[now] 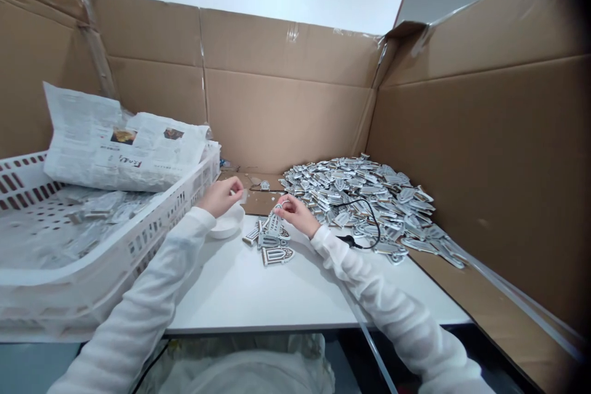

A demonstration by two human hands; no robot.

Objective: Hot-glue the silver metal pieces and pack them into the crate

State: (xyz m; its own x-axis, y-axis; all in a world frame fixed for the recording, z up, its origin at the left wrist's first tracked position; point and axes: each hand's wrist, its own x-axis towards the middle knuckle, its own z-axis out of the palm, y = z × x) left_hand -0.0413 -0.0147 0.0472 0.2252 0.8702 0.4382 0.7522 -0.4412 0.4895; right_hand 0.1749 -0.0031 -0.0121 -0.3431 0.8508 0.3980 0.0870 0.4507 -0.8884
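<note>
My right hand (299,214) pinches the top of a flat grey-and-white arch-shaped tag (274,225), which hangs from the fingertips. Below it, several similar arch-shaped pieces (277,255) with dark patterns lie in a small heap on the white tabletop (240,295). My left hand (221,197) is raised just above a round white dish (228,225), its fingers pressed together. Whatever may be between those fingertips is too small to make out. What lies inside the dish is mostly hidden by its rim and my hand.
A large pile of similar pieces (355,188) covers the back right, with a black cable (377,221) beside it. At left stands a white perforated basket (138,246) holding plastic-wrapped pieces (99,212) and newspaper (124,148). Cardboard walls (290,104) enclose the table.
</note>
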